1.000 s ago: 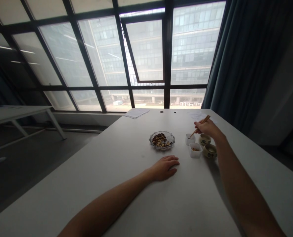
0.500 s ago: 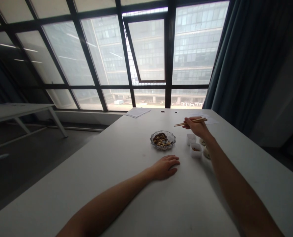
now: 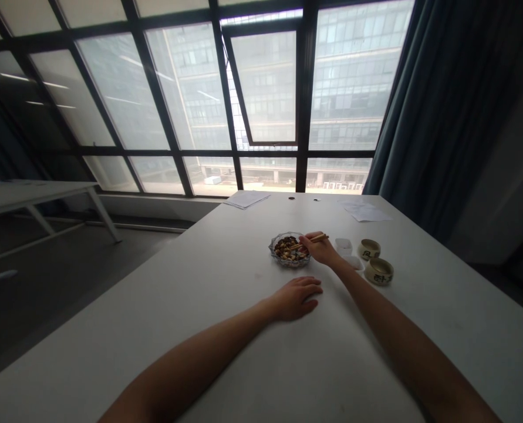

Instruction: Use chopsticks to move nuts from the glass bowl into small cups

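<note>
My right hand [image 3: 320,249] is closed around a pair of wooden chopsticks [image 3: 310,240], whose tips reach into a glass dish [image 3: 275,251] of mixed nuts and beans. My left hand [image 3: 297,298] lies flat on the white table [image 3: 287,364] just in front of the dish, fingers stretched out, holding nothing. Right of the dish stand two small white square cups [image 3: 343,246], the nearer one partly hidden by my wrist. Beyond them sit two round cream ceramic bowls, one farther [image 3: 369,249] and one nearer [image 3: 379,271].
Sheets of paper lie at the table's far edge, one to the left [image 3: 246,200] and one to the right [image 3: 365,212]. A second white table [image 3: 27,194] stands at the far left by the window. A dark curtain [image 3: 437,106] hangs at the right.
My right hand has swung left with the chopsticks, from over the white cups to the glass dish. My left hand has stayed flat on the table.
</note>
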A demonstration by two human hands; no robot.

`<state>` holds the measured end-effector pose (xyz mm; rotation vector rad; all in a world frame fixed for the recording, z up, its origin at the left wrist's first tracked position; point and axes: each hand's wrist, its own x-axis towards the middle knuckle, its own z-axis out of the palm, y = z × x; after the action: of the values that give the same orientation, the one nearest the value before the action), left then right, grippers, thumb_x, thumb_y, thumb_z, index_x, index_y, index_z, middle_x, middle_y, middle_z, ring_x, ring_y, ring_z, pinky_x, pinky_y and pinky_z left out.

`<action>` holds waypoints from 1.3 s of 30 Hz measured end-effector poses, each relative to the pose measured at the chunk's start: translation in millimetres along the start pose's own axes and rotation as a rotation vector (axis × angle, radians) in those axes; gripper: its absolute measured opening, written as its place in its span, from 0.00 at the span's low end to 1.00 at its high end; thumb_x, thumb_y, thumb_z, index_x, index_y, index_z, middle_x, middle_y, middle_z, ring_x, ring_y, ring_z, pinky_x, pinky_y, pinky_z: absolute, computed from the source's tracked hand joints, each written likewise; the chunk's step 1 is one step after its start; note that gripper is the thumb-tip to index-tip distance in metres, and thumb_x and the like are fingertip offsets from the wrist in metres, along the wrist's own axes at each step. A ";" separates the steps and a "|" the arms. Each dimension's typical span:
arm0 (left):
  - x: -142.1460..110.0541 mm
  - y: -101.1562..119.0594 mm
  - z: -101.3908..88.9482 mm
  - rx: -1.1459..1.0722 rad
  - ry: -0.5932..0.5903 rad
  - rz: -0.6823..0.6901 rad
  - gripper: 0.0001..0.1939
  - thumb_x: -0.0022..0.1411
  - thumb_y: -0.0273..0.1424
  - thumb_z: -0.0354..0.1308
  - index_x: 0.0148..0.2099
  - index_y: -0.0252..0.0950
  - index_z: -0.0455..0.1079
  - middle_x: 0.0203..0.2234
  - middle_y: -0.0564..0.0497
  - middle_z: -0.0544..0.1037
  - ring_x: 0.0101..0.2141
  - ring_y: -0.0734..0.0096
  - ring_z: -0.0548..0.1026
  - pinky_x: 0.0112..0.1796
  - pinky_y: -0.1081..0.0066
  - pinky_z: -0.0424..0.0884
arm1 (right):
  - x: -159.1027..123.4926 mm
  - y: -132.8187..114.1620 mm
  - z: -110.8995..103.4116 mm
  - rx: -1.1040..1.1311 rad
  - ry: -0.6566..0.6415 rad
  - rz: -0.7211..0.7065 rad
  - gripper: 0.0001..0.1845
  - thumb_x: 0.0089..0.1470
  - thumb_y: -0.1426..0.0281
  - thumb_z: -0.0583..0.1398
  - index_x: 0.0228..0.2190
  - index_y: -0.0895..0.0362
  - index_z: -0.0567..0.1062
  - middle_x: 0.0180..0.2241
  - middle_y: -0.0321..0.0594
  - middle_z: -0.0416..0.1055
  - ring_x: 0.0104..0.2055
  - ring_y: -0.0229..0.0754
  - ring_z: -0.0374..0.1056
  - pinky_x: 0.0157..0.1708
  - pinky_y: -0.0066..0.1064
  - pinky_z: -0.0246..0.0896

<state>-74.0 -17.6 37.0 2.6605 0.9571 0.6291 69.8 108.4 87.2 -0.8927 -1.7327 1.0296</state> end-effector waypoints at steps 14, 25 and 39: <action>-0.4 0.7 -1.7 -0.005 -0.007 -0.003 0.19 0.69 0.32 0.57 0.61 0.41 0.70 0.63 0.45 0.71 0.64 0.56 0.67 0.65 0.58 0.61 | 0.1 -43.8 -19.7 0.078 0.159 0.168 0.18 0.60 0.66 0.66 0.20 0.57 0.76 0.21 0.44 0.78 0.23 0.44 0.78 0.26 0.28 0.77; 1.1 3.1 -2.8 -0.003 -0.021 -0.017 0.19 0.69 0.32 0.57 0.61 0.39 0.70 0.62 0.44 0.71 0.64 0.57 0.67 0.65 0.59 0.61 | -33.2 -114.2 -137.4 -0.132 0.362 0.162 0.14 0.60 0.65 0.67 0.26 0.60 0.78 0.27 0.51 0.81 0.28 0.50 0.81 0.30 0.34 0.81; -1.0 1.4 -4.3 -0.001 -0.028 -0.027 0.19 0.70 0.33 0.57 0.61 0.41 0.69 0.63 0.45 0.70 0.65 0.56 0.66 0.65 0.57 0.60 | -43.1 -116.5 -156.6 -0.172 0.051 0.445 0.14 0.45 0.71 0.75 0.19 0.59 0.77 0.19 0.49 0.77 0.21 0.50 0.77 0.18 0.32 0.75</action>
<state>-76.0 -18.9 40.9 2.6439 0.9825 0.5847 215.3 65.1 217.3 -1.4479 -1.6332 1.1364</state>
